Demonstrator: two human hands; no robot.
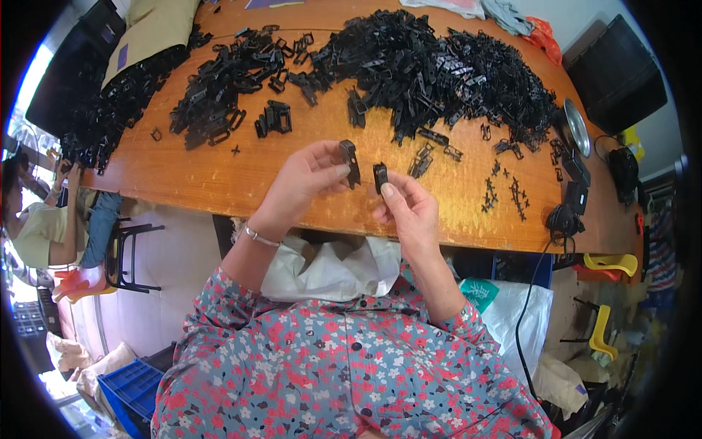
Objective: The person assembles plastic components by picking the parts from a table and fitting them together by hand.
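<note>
Above the near edge of the wooden table (pixel 307 201), my left hand (pixel 303 179) pinches a long, narrow black plastic piece (pixel 350 157) upright, with a small light spot on its side. My right hand (pixel 414 216) grips a shorter black plastic piece (pixel 380 175) between thumb and fingers. A small gap separates the two pieces. Just beyond my right hand, a few loose black frame-like parts (pixel 422 159) lie on the table. Farther off is a big heap of black plastic parts (pixel 409 66). What exact kind of part these are, I cannot tell.
A second pile of black parts (pixel 208 91) spreads to the left, with a tan sack (pixel 150 36) behind it. Small black cross-shaped bits (pixel 519 197) lie at right, near a lamp (pixel 576 128) and its cable. At far left another person (pixel 47 238) sits by the table.
</note>
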